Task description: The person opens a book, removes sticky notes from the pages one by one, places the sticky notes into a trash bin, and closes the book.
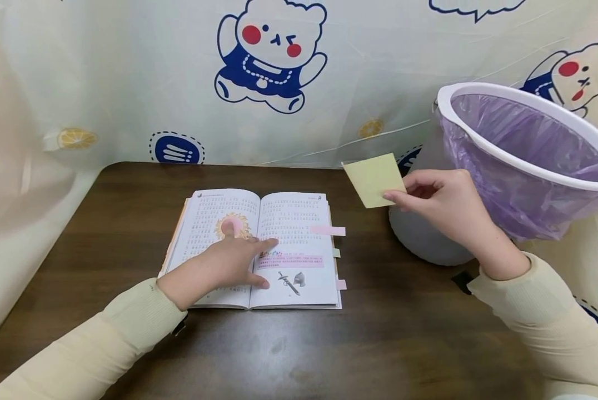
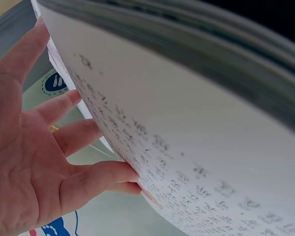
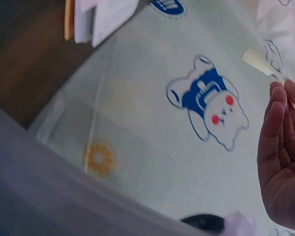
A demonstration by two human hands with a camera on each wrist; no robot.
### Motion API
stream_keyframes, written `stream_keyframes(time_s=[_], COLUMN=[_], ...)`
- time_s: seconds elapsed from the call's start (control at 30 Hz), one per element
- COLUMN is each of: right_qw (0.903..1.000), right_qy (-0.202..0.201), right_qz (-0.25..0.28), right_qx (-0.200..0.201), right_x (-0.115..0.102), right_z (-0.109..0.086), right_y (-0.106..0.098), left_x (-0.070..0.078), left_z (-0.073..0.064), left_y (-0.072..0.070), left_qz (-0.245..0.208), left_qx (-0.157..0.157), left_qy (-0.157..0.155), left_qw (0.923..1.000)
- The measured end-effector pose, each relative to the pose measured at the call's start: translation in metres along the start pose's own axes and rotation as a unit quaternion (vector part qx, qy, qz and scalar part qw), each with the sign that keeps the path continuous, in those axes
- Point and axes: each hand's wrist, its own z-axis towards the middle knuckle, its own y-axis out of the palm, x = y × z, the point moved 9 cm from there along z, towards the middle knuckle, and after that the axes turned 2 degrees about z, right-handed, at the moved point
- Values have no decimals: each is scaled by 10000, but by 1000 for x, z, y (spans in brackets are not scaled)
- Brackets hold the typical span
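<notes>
Currently the right hand pinches a yellow paper note to the right of the book, on which the left hand rests with spread fingers; a lined bin stands farther right of the book.

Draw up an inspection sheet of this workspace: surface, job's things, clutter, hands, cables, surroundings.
Surface: dark brown table, with a light sheen near the front.
Job's things: book lies open, pink and green tabs sticking out at its right edge; yellow note is held clear of it.
Clutter: bin with purple liner at the right.
Hands: left hand rests across the book; right hand pinches the note.
Cables: nothing seen.
Surroundings: bear-printed cloth behind the table.
</notes>
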Motion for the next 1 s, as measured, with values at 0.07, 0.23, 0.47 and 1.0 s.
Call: stream_keyframes(time_s=[0.07, 0.23, 0.47, 1.0], right_qw=[9998, 9972, 9932, 9601], right_qy=[72, 370, 634, 505], right_qz=[-55, -203, -207, 2302], right_qx=[148, 620, 955, 1503], right_x=[0, 3, 0, 29], right_z=[0, 3, 8, 0], right_y=[-11, -45, -77, -123], left_x=[0, 0, -2, -4], left_z=[-1, -1, 1, 2], left_y=[1, 3, 3, 3], left_qz=[-15, -50, -54, -62], left_qx=[-15, -40, -30, -53], left_qy=[-1, -26, -68, -50], left_qw=[10000, 10000, 10000, 10000])
